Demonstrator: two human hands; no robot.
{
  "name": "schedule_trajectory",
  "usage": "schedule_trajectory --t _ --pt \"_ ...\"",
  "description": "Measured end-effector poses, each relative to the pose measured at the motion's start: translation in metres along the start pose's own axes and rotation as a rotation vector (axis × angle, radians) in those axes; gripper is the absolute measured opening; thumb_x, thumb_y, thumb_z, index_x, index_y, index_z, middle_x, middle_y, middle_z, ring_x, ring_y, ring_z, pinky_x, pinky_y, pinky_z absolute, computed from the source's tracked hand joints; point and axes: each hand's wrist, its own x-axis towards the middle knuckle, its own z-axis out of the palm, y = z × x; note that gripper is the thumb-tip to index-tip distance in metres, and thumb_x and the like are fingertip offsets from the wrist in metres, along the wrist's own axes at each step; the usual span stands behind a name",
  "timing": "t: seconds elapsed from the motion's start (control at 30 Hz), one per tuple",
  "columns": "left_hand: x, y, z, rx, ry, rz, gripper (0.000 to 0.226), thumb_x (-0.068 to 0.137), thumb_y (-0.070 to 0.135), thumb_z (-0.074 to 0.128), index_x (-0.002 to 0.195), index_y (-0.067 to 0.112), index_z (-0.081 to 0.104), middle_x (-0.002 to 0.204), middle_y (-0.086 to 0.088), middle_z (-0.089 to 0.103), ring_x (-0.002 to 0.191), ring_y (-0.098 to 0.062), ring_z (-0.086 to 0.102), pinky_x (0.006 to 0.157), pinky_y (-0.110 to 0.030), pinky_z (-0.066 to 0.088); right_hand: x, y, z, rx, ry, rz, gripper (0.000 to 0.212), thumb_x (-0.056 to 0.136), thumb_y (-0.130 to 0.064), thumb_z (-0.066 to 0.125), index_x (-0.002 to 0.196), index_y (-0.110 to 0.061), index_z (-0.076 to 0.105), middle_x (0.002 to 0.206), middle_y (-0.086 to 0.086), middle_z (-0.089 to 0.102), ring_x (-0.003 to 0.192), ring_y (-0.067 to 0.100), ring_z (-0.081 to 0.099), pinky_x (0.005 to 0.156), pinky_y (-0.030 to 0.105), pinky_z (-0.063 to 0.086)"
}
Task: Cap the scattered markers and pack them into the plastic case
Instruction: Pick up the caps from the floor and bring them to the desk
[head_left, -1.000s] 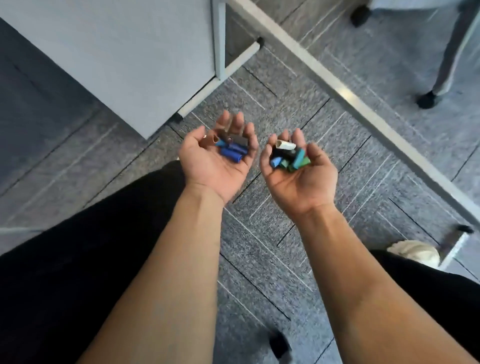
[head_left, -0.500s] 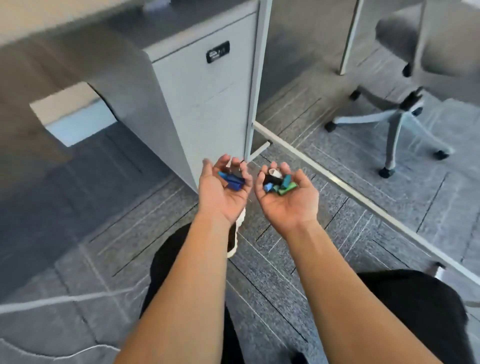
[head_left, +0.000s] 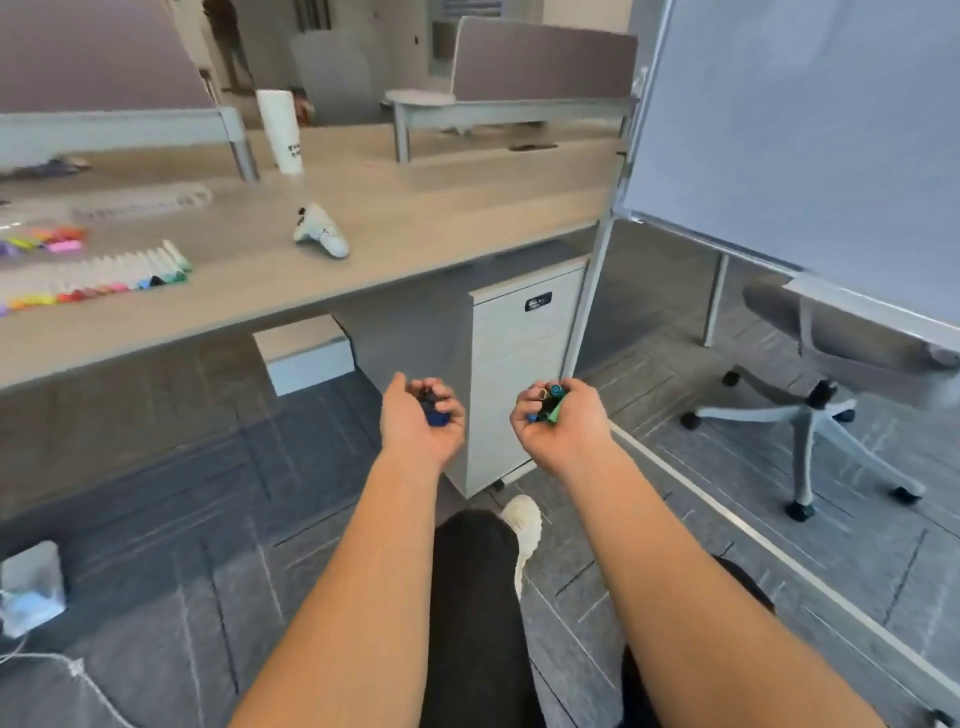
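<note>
In front of the desk (head_left: 395, 244), the left hand (head_left: 415, 434) curled its fingers round dark blue caps (head_left: 435, 417); the right hand (head_left: 566, 436) clutched green and teal caps (head_left: 548, 404).

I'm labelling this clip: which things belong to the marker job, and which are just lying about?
Job: blue caps in left hand; mixed caps in right hand; row of markers on desk.
Lying about: white cup, drawer cabinet, office chair, whiteboard.
</note>
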Motion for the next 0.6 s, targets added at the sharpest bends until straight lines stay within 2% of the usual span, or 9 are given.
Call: schedule_trajectory --t 0.23,0.33,0.43,0.6 --pt "-0.068 0.050 -0.005 -0.025 -0.049 0.167 0.042 0.102 0.037 0.032 0.067 0.018 0.044 0.062 0.002 0.048 0.043 -0.010 0.048 0.039 -0.014 0.030 -0.040 0.022 0.027 -0.120 -0.076 0.054 0.038 0.101 -0.029 0.035 0.067 -0.012 0.043 0.063 0.004 0.045 0.056 0.013 0.040 0.046 0.019 0.035" --pt "-0.086 0.069 -0.013 -0.016 -0.015 0.216 0.039 0.102 0.036 0.034 0.069 0.018 0.045 0.058 0.002 0.048 0.047 -0.009 0.048 0.039 -0.016 0.032 -0.048 0.032 0.039 -0.149 -0.095 0.094 0.034 0.102 -0.028 0.037 0.074 -0.009 0.045 0.071 0.007 0.046 0.059 0.016 0.044 0.051 0.022 0.040" --pt "-0.106 0.089 -0.022 0.007 0.030 0.285 0.038 0.101 0.036 0.035 0.071 0.016 0.046 0.058 0.002 0.049 0.049 -0.008 0.048 0.041 -0.015 0.032 -0.052 0.048 0.054 -0.158 -0.145 0.162 0.031 0.102 -0.028 0.039 0.078 -0.008 0.046 0.075 0.009 0.048 0.060 0.017 0.047 0.047 0.021 0.044" --pt "-0.148 0.132 -0.042 -0.034 0.108 0.454 0.038 0.100 0.039 0.038 0.074 0.015 0.048 0.062 0.001 0.050 0.051 -0.009 0.049 0.043 -0.017 0.033 -0.051 0.082 0.077 -0.198 -0.207 0.254 0.019 0.098 -0.014 0.039 0.083 -0.008 0.050 0.083 0.009 0.049 0.064 0.017 0.047 0.046 0.022 0.047"
